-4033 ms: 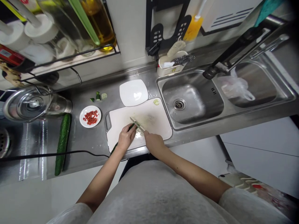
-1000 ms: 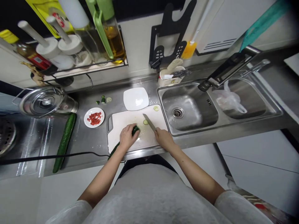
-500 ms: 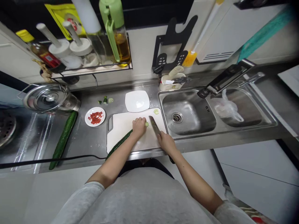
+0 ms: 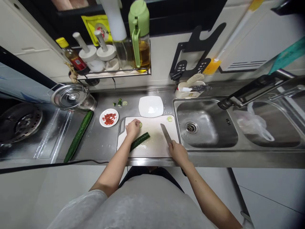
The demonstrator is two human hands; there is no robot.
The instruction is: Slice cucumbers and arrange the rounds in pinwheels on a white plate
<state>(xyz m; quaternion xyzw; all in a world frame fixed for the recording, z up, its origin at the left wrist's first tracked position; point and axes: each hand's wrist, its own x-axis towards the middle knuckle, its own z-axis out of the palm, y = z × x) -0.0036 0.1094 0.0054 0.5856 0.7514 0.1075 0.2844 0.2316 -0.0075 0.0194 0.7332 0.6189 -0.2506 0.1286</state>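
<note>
My left hand [image 4: 132,128] pinches a thin cucumber slice [image 4: 140,125] above the left part of the white cutting board [image 4: 154,149]. Just below that hand a cut cucumber [image 4: 140,141] lies slantwise on the board, its lower end hidden behind my left forearm. In my right hand [image 4: 178,152] is a kitchen knife [image 4: 166,133], held by the handle, its blade pointing up and left over the board's right side, apart from the cucumber. A few pale cucumber slices [image 4: 169,119] rest at the board's upper right corner.
A white square plate [image 4: 151,107] stands behind the board. To the left are a small plate [image 4: 109,118] of chopped red pieces, cucumber ends [image 4: 119,103], a whole cucumber [image 4: 78,136] and a lidded steel pot [image 4: 73,97]. The sink [image 4: 207,124] adjoins on the right.
My left hand let go of the cucumber, took up a cut slice and moved left with it. My right hand keeps the knife, drawn away from the cucumber. The view has shifted.
</note>
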